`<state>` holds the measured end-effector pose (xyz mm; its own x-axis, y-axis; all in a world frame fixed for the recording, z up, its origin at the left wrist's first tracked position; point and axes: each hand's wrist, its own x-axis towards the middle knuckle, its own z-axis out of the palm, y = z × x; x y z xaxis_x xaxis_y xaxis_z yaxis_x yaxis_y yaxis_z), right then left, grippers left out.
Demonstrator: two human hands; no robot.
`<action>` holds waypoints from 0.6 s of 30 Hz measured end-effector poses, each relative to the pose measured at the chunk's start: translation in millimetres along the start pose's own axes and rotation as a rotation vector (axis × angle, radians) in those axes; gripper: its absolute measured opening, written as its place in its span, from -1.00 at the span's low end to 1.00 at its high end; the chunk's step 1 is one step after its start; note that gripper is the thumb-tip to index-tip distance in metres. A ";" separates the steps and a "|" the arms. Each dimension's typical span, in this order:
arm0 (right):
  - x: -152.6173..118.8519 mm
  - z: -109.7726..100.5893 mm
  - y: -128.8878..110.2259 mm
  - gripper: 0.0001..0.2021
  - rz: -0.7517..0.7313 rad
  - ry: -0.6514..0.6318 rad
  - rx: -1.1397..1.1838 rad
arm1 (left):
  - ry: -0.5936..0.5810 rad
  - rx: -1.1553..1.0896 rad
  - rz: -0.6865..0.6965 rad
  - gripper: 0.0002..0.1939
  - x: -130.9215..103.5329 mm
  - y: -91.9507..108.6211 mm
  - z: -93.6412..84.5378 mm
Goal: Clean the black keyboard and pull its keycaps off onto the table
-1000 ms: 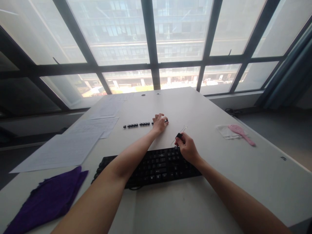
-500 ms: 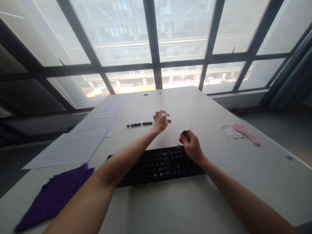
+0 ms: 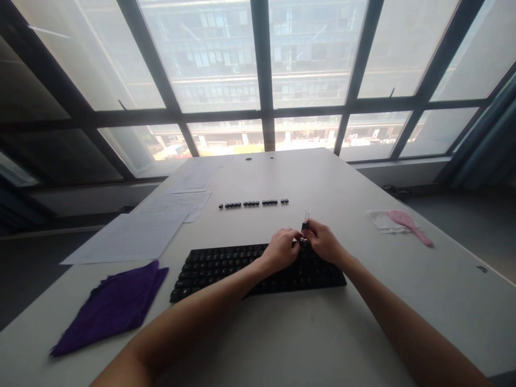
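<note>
Right grip (image 3: pixel 323 241) around keycap puller (image 3: pixel 305 226)

"What did the white table (image 3: pixel 322 183) hold?"
"A black keyboard (image 3: pixel 229 264) lay on it, and beyond that stood a gapped row of small black keycaps (image 3: pixel 251 203)."
"And to the left?"
"Overlapping sheets of paper (image 3: pixel 129 236), with a purple cloth (image 3: pixel 115 303) nearer."
"The right side?"
"Something thin and white (image 3: pixel 376 221), with a pink brush (image 3: pixel 405 221) lying partly over it."
</note>
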<state>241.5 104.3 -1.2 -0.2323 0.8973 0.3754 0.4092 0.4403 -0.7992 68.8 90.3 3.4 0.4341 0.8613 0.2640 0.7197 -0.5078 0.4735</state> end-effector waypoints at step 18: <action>-3.0 4.1 2.6 -0.86 0.029 0.045 0.143 | 0.090 -0.142 -0.025 -0.89 3.2 -5.2 8.7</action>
<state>239.7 102.6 -6.4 -0.1812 0.9116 0.3689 0.2843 0.4077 -0.8678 71.1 95.6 -5.5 0.3622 0.8749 0.3214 0.6429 -0.4842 0.5935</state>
